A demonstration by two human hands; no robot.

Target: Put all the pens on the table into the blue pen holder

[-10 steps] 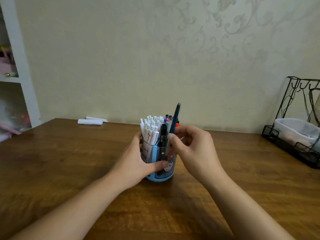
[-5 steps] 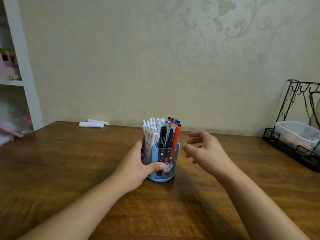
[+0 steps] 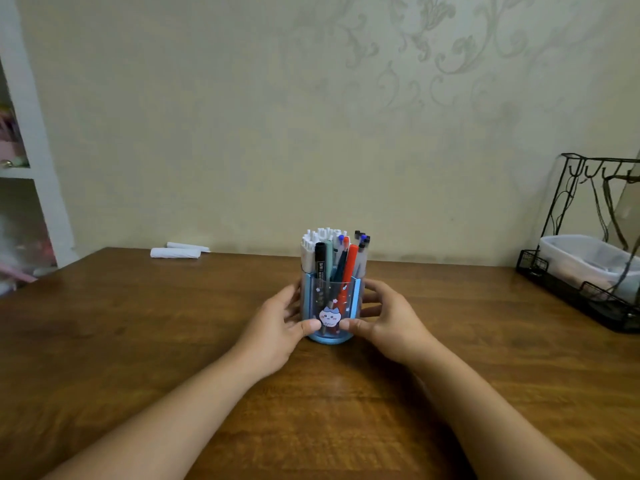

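Observation:
The blue pen holder [image 3: 330, 336], clear-walled with a cartoon sticker on its front, stands upright at the middle of the brown wooden table [image 3: 138, 341]. Several pens [image 3: 334, 254] stand in it: white ones at the left, a black marker, a teal one, a red one and dark-capped ones at the right. My left hand [image 3: 277, 327] clasps the holder's left side, thumb on its front. My right hand [image 3: 388, 323] clasps the right side, thumb on the front too. No loose pen is visible on the table.
Two white rolled objects [image 3: 176, 251] lie at the table's far left by the wall. A black wire rack [image 3: 588, 289] holding a clear plastic box stands at the right edge. A white shelf unit [image 3: 31, 150] is at the far left.
My right hand let go of a dark blue pen into the holder, drew back, then came in to clasp the holder's right side. The holder turned, sticker now facing me.

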